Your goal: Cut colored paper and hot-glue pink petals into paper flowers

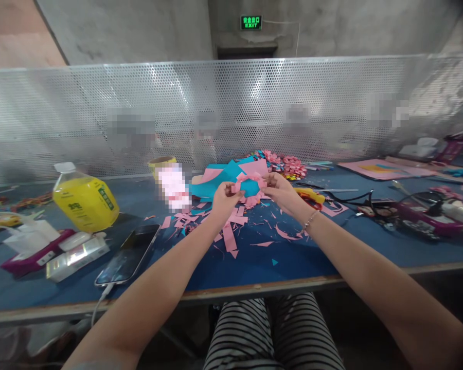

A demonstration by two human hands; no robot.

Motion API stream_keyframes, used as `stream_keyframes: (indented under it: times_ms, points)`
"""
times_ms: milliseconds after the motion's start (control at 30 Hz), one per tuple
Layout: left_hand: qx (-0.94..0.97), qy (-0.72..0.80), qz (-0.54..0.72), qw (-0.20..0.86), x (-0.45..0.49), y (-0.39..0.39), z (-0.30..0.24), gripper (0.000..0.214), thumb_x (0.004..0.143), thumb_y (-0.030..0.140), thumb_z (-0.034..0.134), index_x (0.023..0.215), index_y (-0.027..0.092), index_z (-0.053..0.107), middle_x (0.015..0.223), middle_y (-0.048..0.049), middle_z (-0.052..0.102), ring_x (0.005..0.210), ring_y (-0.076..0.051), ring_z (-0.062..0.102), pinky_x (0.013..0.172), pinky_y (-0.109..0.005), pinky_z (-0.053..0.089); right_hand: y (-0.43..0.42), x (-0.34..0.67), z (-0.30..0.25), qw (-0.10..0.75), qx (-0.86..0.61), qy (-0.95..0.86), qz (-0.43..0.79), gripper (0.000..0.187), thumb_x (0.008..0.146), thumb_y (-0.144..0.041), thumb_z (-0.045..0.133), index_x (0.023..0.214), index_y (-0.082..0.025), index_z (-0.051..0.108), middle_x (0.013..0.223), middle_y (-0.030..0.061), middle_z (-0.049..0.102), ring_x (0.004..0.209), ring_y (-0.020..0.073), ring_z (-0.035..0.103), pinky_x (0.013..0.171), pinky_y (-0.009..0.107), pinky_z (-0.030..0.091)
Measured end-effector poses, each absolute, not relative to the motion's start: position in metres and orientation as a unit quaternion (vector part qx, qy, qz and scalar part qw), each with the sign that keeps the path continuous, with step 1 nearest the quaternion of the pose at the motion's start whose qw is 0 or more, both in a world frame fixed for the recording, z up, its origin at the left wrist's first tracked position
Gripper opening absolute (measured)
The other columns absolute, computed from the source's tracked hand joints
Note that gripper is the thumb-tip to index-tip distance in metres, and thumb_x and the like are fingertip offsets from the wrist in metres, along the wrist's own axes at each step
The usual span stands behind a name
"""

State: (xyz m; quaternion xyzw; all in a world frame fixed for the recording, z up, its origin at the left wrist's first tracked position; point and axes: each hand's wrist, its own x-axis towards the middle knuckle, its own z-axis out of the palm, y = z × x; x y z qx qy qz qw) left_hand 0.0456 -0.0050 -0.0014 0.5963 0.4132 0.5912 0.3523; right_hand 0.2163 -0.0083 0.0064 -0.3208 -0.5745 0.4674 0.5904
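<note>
Both my hands are raised over the blue table (254, 267), holding a small pink paper ring (250, 180) with folded tabs around a teal centre. My left hand (224, 198) pinches its left edge with fingers closed. On the ring's right edge my right hand (280, 190) is pinched shut too; a thin bracelet sits on that wrist. Pink paper scraps (231, 226) lie strewn on the table right below the hands. Teal and pink paper sheets (219, 180) lie just behind them.
A yellow bottle (85, 200) lies at left, beside a phone (128, 254) on a cable and a tissue pack (34, 246). Finished paper flowers (283, 163) sit behind. A glue gun (310, 196), cables and tools spread at right. A perforated metal screen (231, 108) backs the table.
</note>
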Motion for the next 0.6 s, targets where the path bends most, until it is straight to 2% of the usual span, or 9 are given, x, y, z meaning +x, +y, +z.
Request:
stream_keyframes:
  times_ms: [133,333,600]
  points:
    - [0.576,0.379,0.599,0.407,0.0476,-0.0105,0.003,0.029,0.057,0.023,0.066,0.081,0.016,0.052,0.068,-0.0005,0.058,0.061,-0.013,0.056,0.062,-0.029,0.047,-0.0054,0.2194,0.0071,0.604,-0.349,-0.558,0.449,0.038,0.053,-0.015,0.061,0.087,-0.022,0.046,0.075,-0.0035,0.051,0.071,0.0101,0.05,0.067,0.025,0.042]
    - [0.55,0.381,0.603,0.434,0.047,-0.0106,0.0036,0.021,0.057,0.023,0.064,0.074,0.015,0.055,0.066,0.0005,0.058,0.06,-0.011,0.056,0.062,-0.027,0.049,-0.0043,0.2186,0.0052,0.597,-0.347,-0.566,0.45,0.037,0.054,-0.015,0.061,0.087,-0.021,0.046,0.075,-0.0037,0.051,0.069,0.0101,0.051,0.066,0.026,0.043]
    - [0.541,0.371,0.606,0.45,0.0458,-0.0089,0.002,0.023,0.054,0.025,0.069,0.069,0.015,0.055,0.062,0.0023,0.057,0.059,-0.01,0.056,0.062,-0.026,0.049,-0.0014,0.2207,0.0019,0.597,-0.354,-0.577,0.43,0.035,0.055,-0.016,0.062,0.087,-0.019,0.048,0.074,-0.0034,0.053,0.071,0.0097,0.052,0.067,0.025,0.043]
